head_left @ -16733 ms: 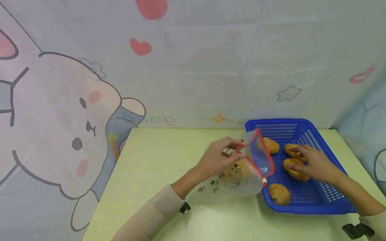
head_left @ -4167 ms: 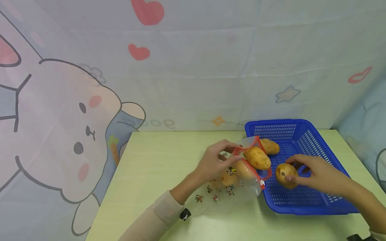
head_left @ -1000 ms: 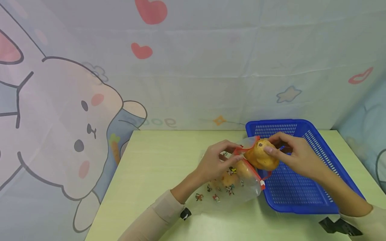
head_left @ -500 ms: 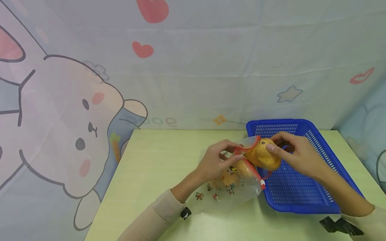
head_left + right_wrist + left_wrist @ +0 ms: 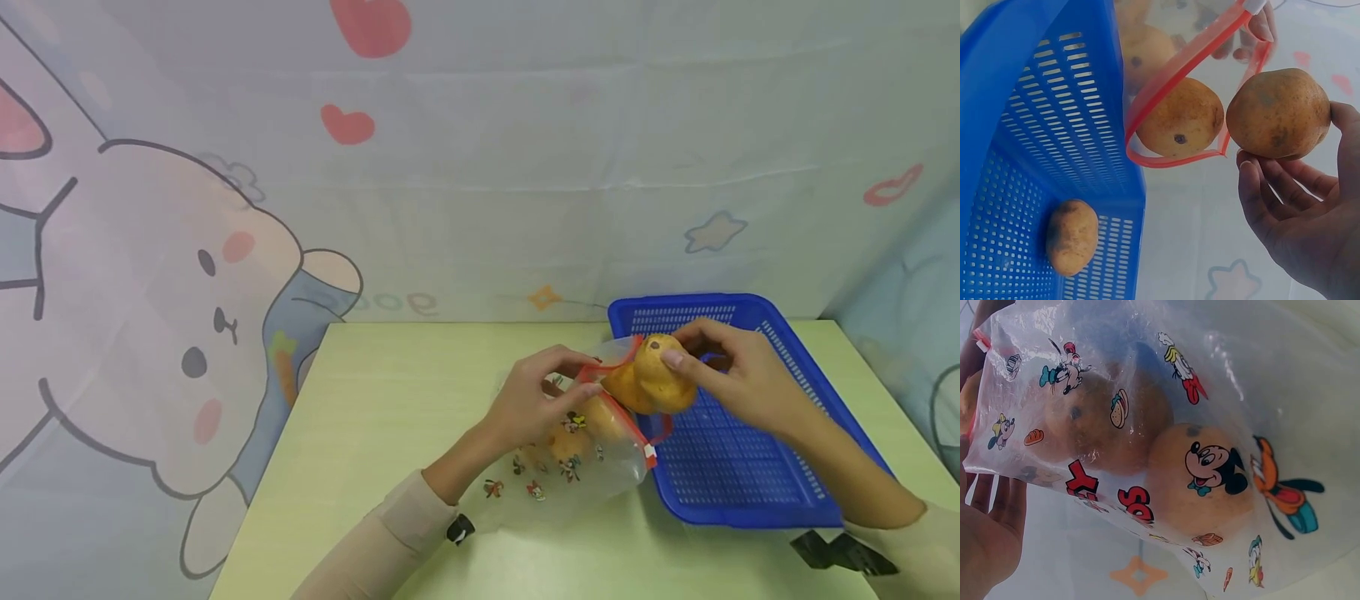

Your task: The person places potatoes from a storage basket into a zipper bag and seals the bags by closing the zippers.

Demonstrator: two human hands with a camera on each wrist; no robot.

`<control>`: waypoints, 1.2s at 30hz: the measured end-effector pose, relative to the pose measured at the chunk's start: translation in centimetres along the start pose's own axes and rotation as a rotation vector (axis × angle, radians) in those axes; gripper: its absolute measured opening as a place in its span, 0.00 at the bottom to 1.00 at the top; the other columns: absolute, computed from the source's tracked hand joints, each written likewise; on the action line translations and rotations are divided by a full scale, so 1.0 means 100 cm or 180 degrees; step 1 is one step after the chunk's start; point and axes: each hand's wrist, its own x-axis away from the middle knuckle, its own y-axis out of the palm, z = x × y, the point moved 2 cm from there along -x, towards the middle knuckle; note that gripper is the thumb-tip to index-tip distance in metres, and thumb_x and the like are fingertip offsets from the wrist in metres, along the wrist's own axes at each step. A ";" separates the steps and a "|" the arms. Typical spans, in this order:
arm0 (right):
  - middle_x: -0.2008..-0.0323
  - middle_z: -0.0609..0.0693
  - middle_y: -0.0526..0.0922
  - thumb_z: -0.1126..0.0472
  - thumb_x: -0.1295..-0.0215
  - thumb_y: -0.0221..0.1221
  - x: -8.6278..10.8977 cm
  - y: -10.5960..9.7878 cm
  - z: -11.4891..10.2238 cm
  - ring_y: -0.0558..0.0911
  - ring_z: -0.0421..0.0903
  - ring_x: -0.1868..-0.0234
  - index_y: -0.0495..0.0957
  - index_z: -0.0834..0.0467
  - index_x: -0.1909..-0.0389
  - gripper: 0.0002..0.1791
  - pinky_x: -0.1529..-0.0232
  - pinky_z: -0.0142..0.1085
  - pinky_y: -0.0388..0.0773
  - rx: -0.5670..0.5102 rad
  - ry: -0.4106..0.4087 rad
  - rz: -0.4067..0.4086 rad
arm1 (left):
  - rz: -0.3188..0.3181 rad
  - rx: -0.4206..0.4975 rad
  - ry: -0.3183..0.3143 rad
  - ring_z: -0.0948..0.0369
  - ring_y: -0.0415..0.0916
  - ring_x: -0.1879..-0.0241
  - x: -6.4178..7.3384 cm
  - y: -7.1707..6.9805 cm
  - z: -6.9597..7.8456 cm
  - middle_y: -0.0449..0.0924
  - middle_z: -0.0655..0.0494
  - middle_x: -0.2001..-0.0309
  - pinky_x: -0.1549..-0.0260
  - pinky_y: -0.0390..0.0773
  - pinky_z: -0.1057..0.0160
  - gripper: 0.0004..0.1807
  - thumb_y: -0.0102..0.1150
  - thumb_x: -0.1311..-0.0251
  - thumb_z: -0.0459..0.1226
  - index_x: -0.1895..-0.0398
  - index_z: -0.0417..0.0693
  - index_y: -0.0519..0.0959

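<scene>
My left hand (image 5: 534, 398) pinches the red zip edge of a clear bag (image 5: 626, 477) printed with cartoon figures. Its mouth gapes toward the basket, a white slider (image 5: 650, 452) at the lower corner. Several potatoes (image 5: 1200, 500) show through the plastic in the left wrist view. One potato (image 5: 1182, 119) lies just inside the mouth. Beside it, my right hand (image 5: 742, 379) grips another potato (image 5: 667, 379) between thumb and fingers, outside the red rim. A further potato (image 5: 1072, 237) lies in the blue basket (image 5: 750, 517), visible only in the right wrist view.
The perforated basket stands at the table's right, its left rim close against the bag's mouth. A pale yellow-green table (image 5: 397, 392) lies under everything. Behind it hangs a printed cloth (image 5: 480, 183). A dark cable (image 5: 934, 408) runs at the far right.
Several potatoes seen in the basket earlier have left it, and the bag is fuller. The right hand has brought a potato from over the basket to the bag's mouth; it has barely moved this last second.
</scene>
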 end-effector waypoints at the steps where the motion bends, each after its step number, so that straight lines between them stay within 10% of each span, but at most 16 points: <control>1: 0.58 0.50 0.87 0.58 0.24 0.64 -0.001 0.000 0.000 0.84 0.39 0.59 0.84 0.57 0.51 0.08 0.60 0.25 0.85 -0.0005 0.0002 0.0004 | 0.0002 -0.0006 0.0000 0.66 0.82 0.53 0.000 0.000 0.000 0.86 0.59 0.49 0.65 0.89 0.64 0.12 0.69 0.28 0.38 0.45 0.48 0.85; 23: 0.56 0.50 0.87 0.56 0.23 0.64 -0.003 0.007 0.001 0.84 0.39 0.58 0.83 0.56 0.50 0.09 0.58 0.25 0.84 -0.0012 0.0063 -0.0020 | -0.0012 -0.0028 0.0018 0.66 0.82 0.52 0.001 -0.001 0.001 0.86 0.59 0.50 0.65 0.90 0.62 0.12 0.68 0.28 0.38 0.45 0.48 0.85; 36: 0.58 0.46 0.86 0.59 0.21 0.62 0.004 0.011 -0.004 0.85 0.44 0.58 0.83 0.55 0.45 0.10 0.58 0.32 0.87 -0.0176 -0.0030 -0.0509 | 0.0022 -0.0021 0.0018 0.66 0.82 0.53 -0.001 -0.002 0.003 0.86 0.60 0.51 0.65 0.90 0.63 0.12 0.69 0.28 0.38 0.46 0.48 0.85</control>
